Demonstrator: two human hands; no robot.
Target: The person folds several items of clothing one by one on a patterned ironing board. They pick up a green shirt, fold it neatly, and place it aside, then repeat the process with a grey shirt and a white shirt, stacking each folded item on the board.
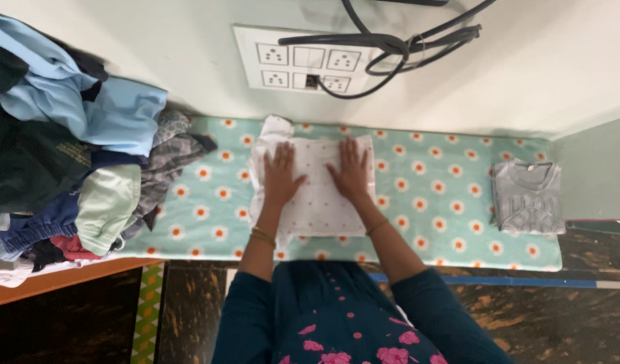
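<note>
White cloth [317,192] with small orange dots, folded into a rough rectangle, lying flat on the padded surface [431,189], about mid-length and close to the wall side. A crumpled white corner sticks out at its top left, and a bit of white edge shows past the left side. Rest of the fold looks smooth.

My left hand [281,174] is fully open, palm down, fingers spread, pressing flat on the left half of the cloth. My right hand [351,170] is the same: open, flat, fingers pointing toward the wall, on the right half. Neither grips anything; both just rest on the fabric. Thin bangle on each wrist.

The surface has a mint-green cover with white and orange flowers. To my right, near the far end of the cover, sits a folded grey garment [528,197], well apart from the cloth. To my left, a tall heap of unfolded clothes [67,148], blues, dark green, pale green, grey, spills onto the cover's edge. On the wall above: a white socket panel [303,61] with a black cable [397,47] plugged in and looped.
</note>
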